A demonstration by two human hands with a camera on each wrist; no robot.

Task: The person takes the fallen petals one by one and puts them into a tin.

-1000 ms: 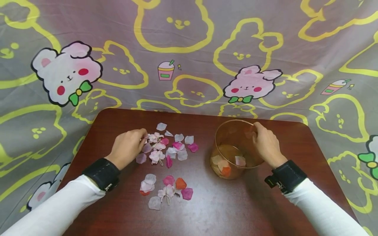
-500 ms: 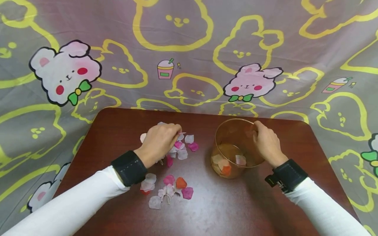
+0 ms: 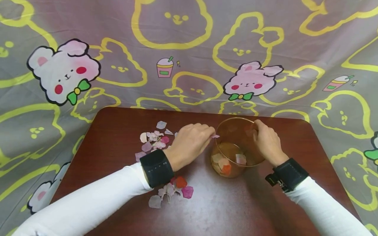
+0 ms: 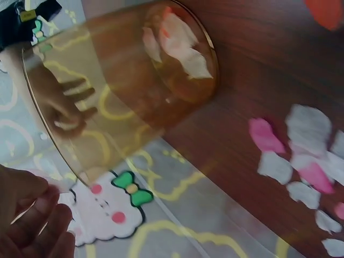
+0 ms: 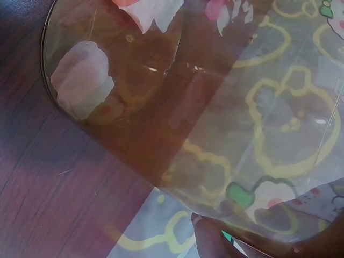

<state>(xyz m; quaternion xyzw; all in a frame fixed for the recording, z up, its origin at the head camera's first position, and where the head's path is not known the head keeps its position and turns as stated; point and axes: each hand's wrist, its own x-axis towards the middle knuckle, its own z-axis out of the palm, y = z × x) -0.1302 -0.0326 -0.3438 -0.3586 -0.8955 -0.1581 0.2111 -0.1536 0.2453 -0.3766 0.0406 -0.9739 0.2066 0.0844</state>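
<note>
Nearest the camera: loose petals [image 3: 177, 191] on the dark wood table [image 3: 224, 209], pink, white & one orange, lying btwn the two white sleeves, closer to the left one.

Left hand [image 3: 190, 144] next, black wrist strap behind it. Fingers curled, tips pinched together on a small pink petal [image 3: 215, 136], held right at the near-left rim of the glass jar [image 3: 236, 147]. Petal looks to touch or sit just beside the rim; can't tell which. Left wrist view shows fingertips [image 4: 40, 212] bunched just outside the rim.

Right hand [image 3: 267, 142], w/ black strap too, grips the jar's right rim: fingers curled over the edge, thumb side outside, clamped on the glass. Right wrist view shows a fingertip [image 5: 207, 239] pressed vs the wall.

Jar: clear, amber-tinted, wide cylinder, thin rim, tilted w/ its mouth toward the left hand. Sits on the table right of centre, btwn both hands. Inside at the bottom: a few petals, white, pale pink, one orange-red.

Farther back, left of the left hand: second petal scatter [image 3: 153, 139], pinks & whites, flat on the wood.

Behind the table: grey cloth [image 3: 189, 49] w/ yellow bear outlines & pink bunnies.
</note>
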